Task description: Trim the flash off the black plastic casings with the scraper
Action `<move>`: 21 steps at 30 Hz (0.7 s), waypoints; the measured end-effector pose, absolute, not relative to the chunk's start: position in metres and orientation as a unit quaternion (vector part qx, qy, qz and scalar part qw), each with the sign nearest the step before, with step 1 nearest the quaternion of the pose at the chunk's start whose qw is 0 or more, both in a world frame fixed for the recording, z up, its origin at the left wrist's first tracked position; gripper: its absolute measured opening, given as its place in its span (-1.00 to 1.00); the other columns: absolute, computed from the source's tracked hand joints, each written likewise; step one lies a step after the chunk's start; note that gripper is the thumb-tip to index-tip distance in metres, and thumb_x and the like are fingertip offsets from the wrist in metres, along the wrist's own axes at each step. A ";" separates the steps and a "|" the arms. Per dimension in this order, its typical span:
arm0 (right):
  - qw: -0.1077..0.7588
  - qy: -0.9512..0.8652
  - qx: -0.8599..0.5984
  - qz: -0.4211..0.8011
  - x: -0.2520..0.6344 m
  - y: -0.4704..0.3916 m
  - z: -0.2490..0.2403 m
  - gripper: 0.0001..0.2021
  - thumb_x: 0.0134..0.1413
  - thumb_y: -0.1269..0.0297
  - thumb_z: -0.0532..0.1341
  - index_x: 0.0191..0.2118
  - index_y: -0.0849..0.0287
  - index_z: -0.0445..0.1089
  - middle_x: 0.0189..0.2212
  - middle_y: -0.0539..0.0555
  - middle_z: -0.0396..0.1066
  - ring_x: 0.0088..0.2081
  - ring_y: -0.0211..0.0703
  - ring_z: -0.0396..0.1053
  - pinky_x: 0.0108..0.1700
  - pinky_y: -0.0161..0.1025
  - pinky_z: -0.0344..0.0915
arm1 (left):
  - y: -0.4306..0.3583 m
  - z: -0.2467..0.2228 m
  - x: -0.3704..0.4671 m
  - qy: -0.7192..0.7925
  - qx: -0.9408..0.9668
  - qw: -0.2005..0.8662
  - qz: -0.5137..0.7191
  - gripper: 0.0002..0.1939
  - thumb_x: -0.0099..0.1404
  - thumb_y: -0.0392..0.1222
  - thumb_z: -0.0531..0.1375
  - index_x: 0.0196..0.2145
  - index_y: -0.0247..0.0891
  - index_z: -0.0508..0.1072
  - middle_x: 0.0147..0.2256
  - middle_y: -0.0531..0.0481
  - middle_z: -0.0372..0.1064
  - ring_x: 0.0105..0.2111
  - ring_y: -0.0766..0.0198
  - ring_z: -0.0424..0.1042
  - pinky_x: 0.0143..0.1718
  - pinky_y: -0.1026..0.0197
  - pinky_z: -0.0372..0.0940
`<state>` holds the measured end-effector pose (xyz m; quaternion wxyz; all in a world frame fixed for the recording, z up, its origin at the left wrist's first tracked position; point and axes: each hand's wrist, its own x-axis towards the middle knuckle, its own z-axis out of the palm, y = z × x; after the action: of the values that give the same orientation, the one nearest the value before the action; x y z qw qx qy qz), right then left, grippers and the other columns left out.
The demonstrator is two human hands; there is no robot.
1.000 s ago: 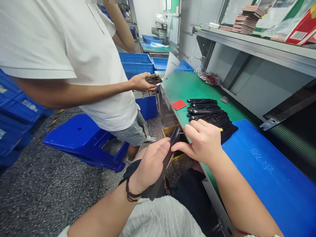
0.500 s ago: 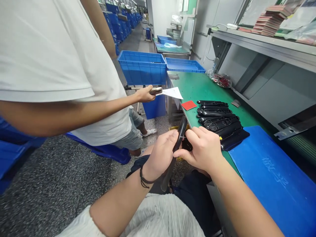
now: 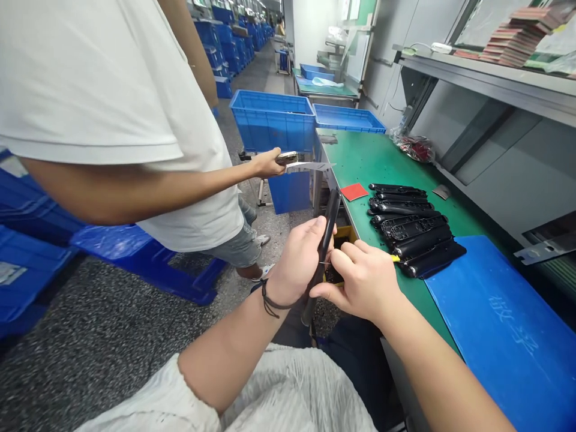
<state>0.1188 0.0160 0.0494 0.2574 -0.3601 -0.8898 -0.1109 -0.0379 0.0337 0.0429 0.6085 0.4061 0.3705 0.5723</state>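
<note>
My left hand (image 3: 300,259) is wrapped around a long, narrow black plastic part (image 3: 330,225), held tilted beside the table edge. Closed around a slim tool, my right hand (image 3: 365,277) sits just right of that part, thumb near its lower half. The tool looks like a knife: its yellow handle end (image 3: 395,258) sticks out behind the fist, and its thin metal blade (image 3: 324,263) lies against the black part. Similar black plastic parts (image 3: 411,225) lie in a row on the green tabletop (image 3: 360,157).
A co-worker's hand (image 3: 269,163) holds a phone and paper near the table's left edge. Beneath my hands is a yellow bin (image 3: 345,233). A red square (image 3: 354,192) and blue mat (image 3: 504,312) lie on the table. Blue crates (image 3: 272,123) stand beyond; a shelf (image 3: 486,75) overhangs the right.
My view has shifted slightly, so the table appears farther right. The black part stands a little more upright in my left hand. The co-worker's paper has tipped flatter.
</note>
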 end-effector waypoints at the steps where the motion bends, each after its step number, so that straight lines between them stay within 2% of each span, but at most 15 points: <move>1: 0.257 -0.890 -0.359 -0.114 0.118 0.016 0.049 -0.36 0.39 -0.36 0.00 -0.37 0.15 0.37 -0.46 0.06 0.36 -0.41 -0.14 0.15 -0.36 -0.13 -0.05 | 0.034 0.044 -0.038 0.369 0.401 0.609 0.576 -0.50 0.36 0.30 0.26 -0.29 -0.26 0.45 -0.58 0.14 0.17 -0.67 0.44 0.03 -0.66 0.33 0.02; 10: 0.262 -0.886 -0.352 -0.151 0.116 0.013 0.047 -0.38 0.43 -0.31 -0.01 -0.39 0.14 0.37 -0.48 0.05 0.31 -0.40 -0.12 0.10 -0.34 -0.11 -0.07 | 0.032 0.054 -0.035 0.348 0.371 0.619 0.598 -0.44 0.31 0.35 0.29 -0.35 -0.27 0.39 -0.62 0.17 0.10 -0.67 0.46 0.02 -0.67 0.37 -0.02; 16: 0.275 -0.886 -0.338 -0.157 0.110 0.011 0.046 -0.39 0.51 -0.21 -0.07 -0.40 0.14 0.38 -0.49 0.06 0.31 -0.41 -0.11 0.09 -0.33 -0.12 -0.08 | 0.034 0.059 -0.037 0.332 0.348 0.630 0.610 -0.45 0.31 0.36 0.29 -0.33 -0.24 0.34 -0.65 0.22 0.02 -0.70 0.46 -0.01 -0.71 0.37 -0.06; 21: 0.247 -0.906 -0.327 -0.107 0.108 0.009 0.045 -0.32 0.42 -0.36 -0.06 -0.44 0.14 0.35 -0.51 0.06 0.31 -0.44 -0.14 0.09 -0.36 -0.12 -0.09 | 0.037 0.061 -0.041 0.329 0.330 0.628 0.623 -0.47 0.33 0.33 0.28 -0.31 -0.24 0.35 -0.63 0.23 0.03 -0.72 0.48 -0.02 -0.73 0.39 -0.06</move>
<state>0.1079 0.0093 0.0447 0.2472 -0.3275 -0.9056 -0.1075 -0.0410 0.0375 0.0606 0.6284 0.3301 0.3289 0.6229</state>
